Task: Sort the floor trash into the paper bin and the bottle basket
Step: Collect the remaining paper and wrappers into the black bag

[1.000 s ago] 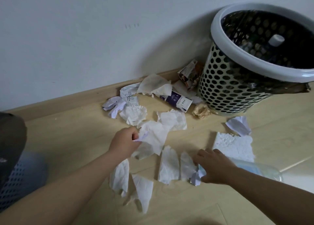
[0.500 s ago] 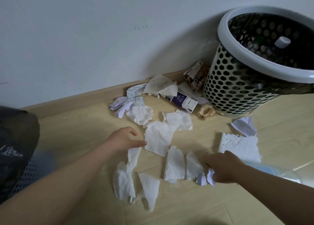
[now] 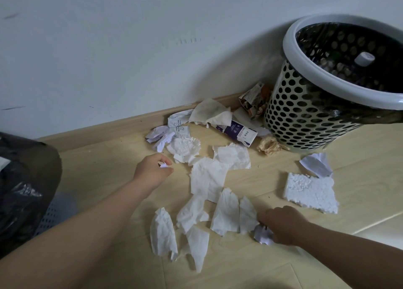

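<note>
Floor trash (image 3: 207, 177), mostly torn white tissue, lies spread over the wooden floor (image 3: 104, 171) between the black-lined paper bin (image 3: 24, 179) at left and the perforated bottle basket (image 3: 305, 118) at right. The left hand (image 3: 150, 171) pinches a paper scrap (image 3: 163, 165) between thumb and fingertips. The right hand (image 3: 283, 223) curls its fingers round a crumpled paper ball (image 3: 262, 237). The scrap is tiny (barely showing) and could slip out on the way to the bin, and thin tissues may tear or trail when lifted. A purple-and-white carton (image 3: 237, 134) and a white wrapper (image 3: 177, 120) carry print too small to read.
</note>
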The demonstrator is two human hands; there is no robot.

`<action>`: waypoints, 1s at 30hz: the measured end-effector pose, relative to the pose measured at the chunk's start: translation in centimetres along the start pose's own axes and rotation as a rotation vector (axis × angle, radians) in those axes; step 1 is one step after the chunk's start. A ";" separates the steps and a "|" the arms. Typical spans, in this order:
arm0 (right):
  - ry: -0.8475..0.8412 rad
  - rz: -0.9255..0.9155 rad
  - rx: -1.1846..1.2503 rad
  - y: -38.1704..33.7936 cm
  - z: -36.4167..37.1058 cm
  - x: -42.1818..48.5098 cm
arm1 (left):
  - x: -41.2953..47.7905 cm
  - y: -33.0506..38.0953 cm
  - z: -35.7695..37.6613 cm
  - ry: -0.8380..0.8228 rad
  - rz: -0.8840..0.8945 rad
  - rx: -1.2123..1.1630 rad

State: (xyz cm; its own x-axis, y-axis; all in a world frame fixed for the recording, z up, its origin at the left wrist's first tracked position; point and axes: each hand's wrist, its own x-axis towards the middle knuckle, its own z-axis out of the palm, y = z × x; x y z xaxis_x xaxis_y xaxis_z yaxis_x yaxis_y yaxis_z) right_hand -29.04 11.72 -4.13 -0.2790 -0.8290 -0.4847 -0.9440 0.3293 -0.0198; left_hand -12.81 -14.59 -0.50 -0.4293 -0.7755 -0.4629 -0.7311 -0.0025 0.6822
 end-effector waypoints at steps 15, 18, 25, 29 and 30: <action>0.026 0.479 0.759 1.0 -2.2 1.4 | -2.8 2.3 5.7 -0.105 0.213 0.123; 0.000 0.508 0.717 1.1 -2.3 1.2 | -3.9 2.4 7.6 -0.177 0.192 0.104; -0.019 0.533 0.609 1.8 -2.3 1.3 | -5.7 1.2 10.8 -0.300 0.110 0.124; 0.028 0.635 1.182 1.1 -3.0 2.0 | -6.5 1.6 11.8 -0.442 0.123 0.067; 0.035 0.627 1.322 0.6 -3.4 2.2 | -6.6 1.8 12.0 -0.457 0.155 0.073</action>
State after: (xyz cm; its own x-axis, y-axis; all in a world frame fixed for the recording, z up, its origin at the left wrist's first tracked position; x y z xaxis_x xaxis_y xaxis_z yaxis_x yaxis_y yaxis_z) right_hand -30.78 8.59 -2.23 -0.5967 -0.4003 -0.6954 0.1717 0.7829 -0.5980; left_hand -17.62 -1.88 -3.03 -0.7128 -0.4068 -0.5714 -0.6685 0.1475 0.7289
